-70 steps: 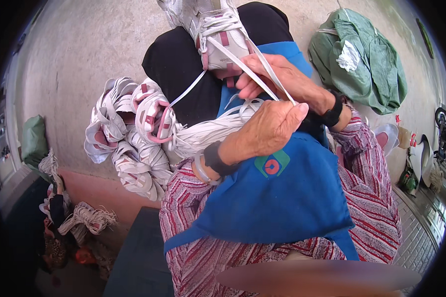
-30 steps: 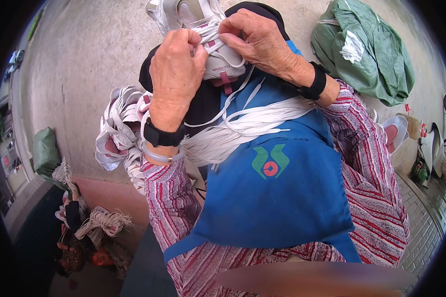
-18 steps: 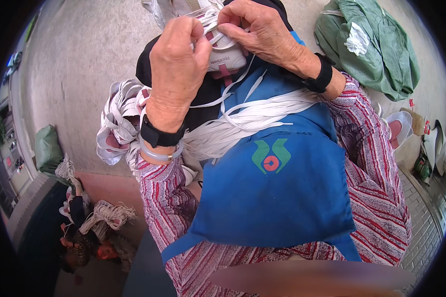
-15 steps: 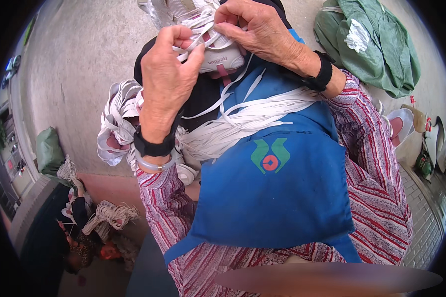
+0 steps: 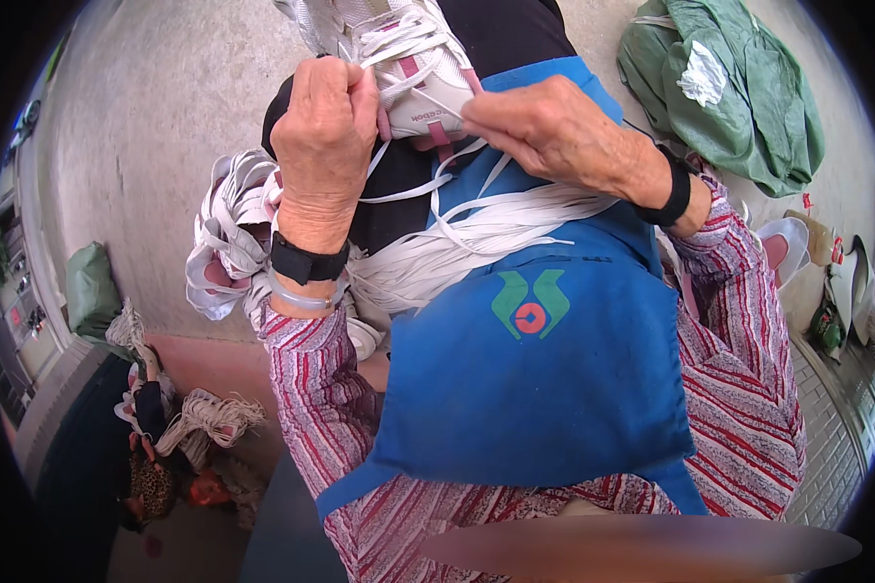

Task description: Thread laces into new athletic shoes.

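Head view: left hand fisted on white laces; right hand pinches one; sneaker cropped.

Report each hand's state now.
Left hand: closed on a white lace at the shoe.
Right hand: pinching the shoe's lace.

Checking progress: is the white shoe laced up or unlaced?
Partly laced: white lace crosses the shoe, while loose ends hang between left hand and right hand.
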`<state>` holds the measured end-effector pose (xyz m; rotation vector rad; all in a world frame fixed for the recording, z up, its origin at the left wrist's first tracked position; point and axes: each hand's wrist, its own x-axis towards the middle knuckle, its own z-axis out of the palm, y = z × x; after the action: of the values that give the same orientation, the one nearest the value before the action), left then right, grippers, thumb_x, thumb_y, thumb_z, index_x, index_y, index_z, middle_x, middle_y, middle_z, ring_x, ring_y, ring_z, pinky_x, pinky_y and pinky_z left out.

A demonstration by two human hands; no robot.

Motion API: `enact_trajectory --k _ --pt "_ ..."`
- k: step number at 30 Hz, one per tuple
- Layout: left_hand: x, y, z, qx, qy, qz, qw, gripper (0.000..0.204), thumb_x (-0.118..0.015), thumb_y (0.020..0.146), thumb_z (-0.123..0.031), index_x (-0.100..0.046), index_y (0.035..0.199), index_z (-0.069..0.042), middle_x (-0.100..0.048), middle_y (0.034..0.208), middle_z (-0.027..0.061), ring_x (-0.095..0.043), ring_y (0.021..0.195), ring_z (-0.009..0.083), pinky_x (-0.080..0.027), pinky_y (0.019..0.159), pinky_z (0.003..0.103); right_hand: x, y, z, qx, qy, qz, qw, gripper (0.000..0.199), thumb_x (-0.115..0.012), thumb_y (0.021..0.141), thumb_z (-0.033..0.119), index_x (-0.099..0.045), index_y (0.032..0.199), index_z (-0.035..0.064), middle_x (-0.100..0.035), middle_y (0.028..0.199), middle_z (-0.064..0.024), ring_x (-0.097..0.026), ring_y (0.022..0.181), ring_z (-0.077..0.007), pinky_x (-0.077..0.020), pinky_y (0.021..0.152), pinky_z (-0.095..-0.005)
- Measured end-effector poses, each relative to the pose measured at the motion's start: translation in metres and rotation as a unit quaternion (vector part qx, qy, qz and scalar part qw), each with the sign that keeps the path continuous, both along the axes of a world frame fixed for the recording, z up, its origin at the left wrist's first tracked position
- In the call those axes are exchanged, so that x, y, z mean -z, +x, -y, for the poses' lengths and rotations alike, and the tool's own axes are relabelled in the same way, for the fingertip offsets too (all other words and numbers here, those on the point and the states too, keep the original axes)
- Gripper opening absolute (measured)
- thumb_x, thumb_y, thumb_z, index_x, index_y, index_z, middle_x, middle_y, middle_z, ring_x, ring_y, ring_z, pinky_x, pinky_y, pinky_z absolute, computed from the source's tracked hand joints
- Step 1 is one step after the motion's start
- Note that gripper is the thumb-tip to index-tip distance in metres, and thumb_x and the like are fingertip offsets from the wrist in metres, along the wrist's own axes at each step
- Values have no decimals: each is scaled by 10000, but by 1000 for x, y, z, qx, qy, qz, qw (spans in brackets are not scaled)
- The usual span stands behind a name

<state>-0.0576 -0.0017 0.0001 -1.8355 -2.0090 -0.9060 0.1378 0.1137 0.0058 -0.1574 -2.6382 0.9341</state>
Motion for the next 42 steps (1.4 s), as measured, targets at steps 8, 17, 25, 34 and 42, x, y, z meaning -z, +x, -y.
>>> enact_trajectory --k 8,17,25,34,42 --pt "-6 12 14 3 -114 227 967 130 -665 832 -87 -537 849 -69 -558 605 102 -583 537 247 -443 472 303 -12 44 -30 -52 -80 89 991 145 -544 901 150 -602 896 17 -580 727 -165 -563 637 -355 -444 568 -396" --pt "-46 -18 143 -52 -129 761 634 252 -536 948 -216 -504 750 -64 -404 606 -71 -334 509 22 -242 433 198 -8 41 -59 75 -326 175 926 248 -504 953 232 -627 902 22 -562 692 -48 -522 653 -127 -420 588 -245" --pt "-26 -41 237 -164 -222 706 652 248 -547 951 -273 -532 858 -44 -339 604 -72 -282 467 34 -228 406 184 47 49 -96 159 -625 68 761 187 -529 972 258 -581 1006 82 -318 558 119 -214 425 17 -157 360 -150" --pt "-15 -102 300 96 331 782 519 137 -581 909 -165 -582 845 -43 -616 985 59 -515 1105 281 -239 1069 525 3 25 -68 262 169 -92 946 157 -611 844 139 -623 911 -3 -605 778 -141 -599 739 -291 -468 667 -342" --pt "-30 -141 350 197 546 697 421 37 -526 871 -37 -549 880 -9 -612 977 61 -556 1105 333 -240 1114 587 -24 35 -8 -129 -59 151 978 280 -601 766 49 -635 1043 55 -552 1097 -124 -627 762 -265 -520 703 -377"
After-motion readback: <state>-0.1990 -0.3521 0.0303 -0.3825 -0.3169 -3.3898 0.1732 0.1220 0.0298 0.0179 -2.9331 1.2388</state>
